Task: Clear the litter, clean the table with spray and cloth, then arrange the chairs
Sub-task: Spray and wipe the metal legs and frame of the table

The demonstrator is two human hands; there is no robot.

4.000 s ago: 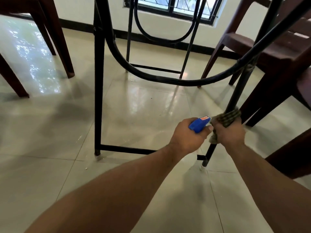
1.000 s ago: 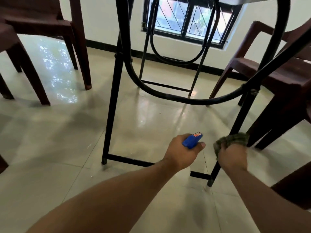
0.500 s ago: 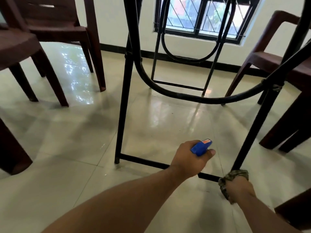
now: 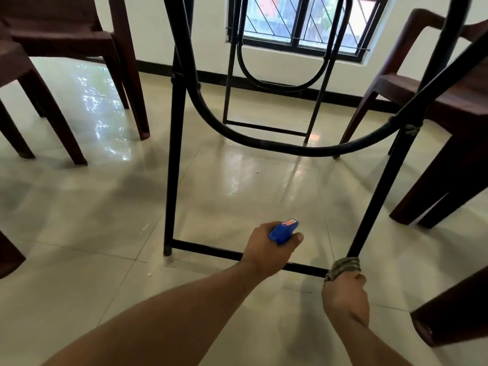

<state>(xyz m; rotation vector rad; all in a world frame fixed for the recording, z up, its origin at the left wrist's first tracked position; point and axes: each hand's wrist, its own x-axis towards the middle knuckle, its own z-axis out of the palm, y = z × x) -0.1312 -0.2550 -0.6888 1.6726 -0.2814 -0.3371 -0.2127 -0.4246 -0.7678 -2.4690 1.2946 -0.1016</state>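
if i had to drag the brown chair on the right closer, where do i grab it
Probably the armrest of the brown chair, reached from above on its near side: it arches up clear of the seat, while the table leg crosses in front lower down.

A barred window (image 4: 298,22) sits in the white wall (image 4: 153,30); below the window, a black skirting strip (image 4: 211,76) meets the glossy beige tiled floor (image 4: 92,220).

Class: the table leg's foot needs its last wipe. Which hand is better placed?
Right hand: it grips the cloth wrapped around the leg's base. Left hand holds the spray bottle.
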